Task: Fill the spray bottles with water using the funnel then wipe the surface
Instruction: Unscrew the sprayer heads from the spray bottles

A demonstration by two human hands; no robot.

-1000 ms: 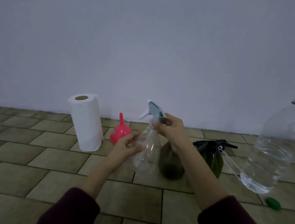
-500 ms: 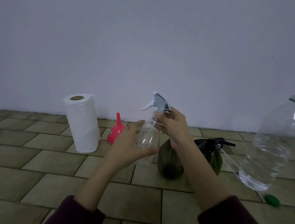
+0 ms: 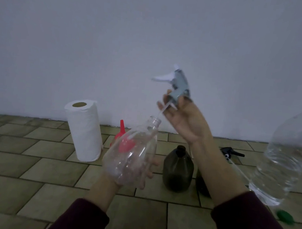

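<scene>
We hold the clear, rounded plastic spray bottle (image 3: 132,156) in the air above the tiled surface, tilted so its open neck points up and to the right. Our left hand (image 3: 142,169) cups it from beneath, fingers curled round its far side and showing through the clear wall. Our right hand (image 3: 184,117) is raised higher, palm turned toward us, its fingers pinching the collar of the grey and white trigger spray head (image 3: 178,84), which is lifted clear of the neck. The head's thin white dip tube (image 3: 162,111) slants down from it, the lower end still inside the bottle. Both forearms rise from dark maroon sleeves (image 3: 253,223). Behind the bottle, partly seen through it, stands the pink plastic funnel (image 3: 121,128), spout upward. Just beside our right forearm a dark brownish bottle (image 3: 178,169) stands uncapped, and a black trigger head (image 3: 231,153) with its own tube lies behind the arm. A white paper towel roll (image 3: 84,129) stands upright to the left. At the far right stands a large clear water jug (image 3: 287,157), open at the top, with a green cap (image 3: 285,216) lying near its base on the brown tiled surface (image 3: 34,168).
</scene>
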